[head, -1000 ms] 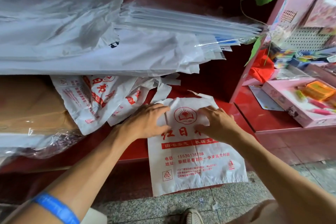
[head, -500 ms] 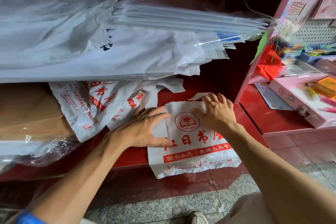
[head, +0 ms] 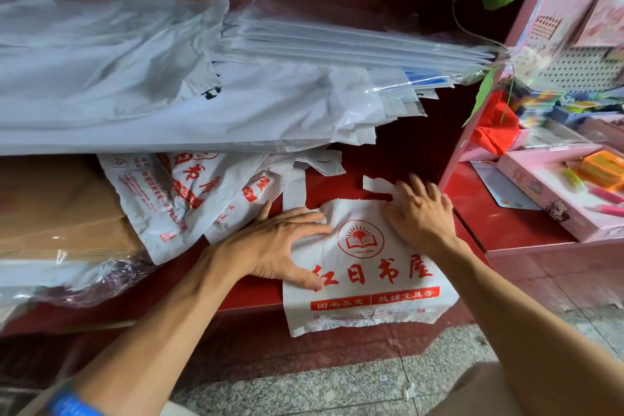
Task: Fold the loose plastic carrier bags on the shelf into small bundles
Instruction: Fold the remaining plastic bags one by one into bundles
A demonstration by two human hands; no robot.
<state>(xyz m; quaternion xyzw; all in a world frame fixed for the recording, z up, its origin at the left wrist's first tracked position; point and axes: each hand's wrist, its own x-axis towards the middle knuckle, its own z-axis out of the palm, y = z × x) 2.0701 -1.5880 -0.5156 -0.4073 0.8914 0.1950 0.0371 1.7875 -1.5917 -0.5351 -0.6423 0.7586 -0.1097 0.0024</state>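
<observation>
1. The white carrier bag [head: 368,267] with red print is lying flat on the red shelf [head: 256,294], its bottom edge hanging over the shelf's front lip, just under both palms.
2. The left hand [head: 280,243] is pressing down on the bag's left edge with fingers spread and straight, thumb resting by the red lettering.
3. The right hand [head: 418,213] is flattening the bag's upper right corner, fingers splayed, touching the handle strip [head: 376,184] beyond its fingertips.
4. The film is looking thin, light, soft and slippery, so it is likely needing a flat palm to hold each crease; the side edges and handles are seeming the best places to grip.
5. Beyond the left hand, more printed bags [head: 175,192] are waiting loose, under a stack of plastic sleeves [head: 270,84].
</observation>
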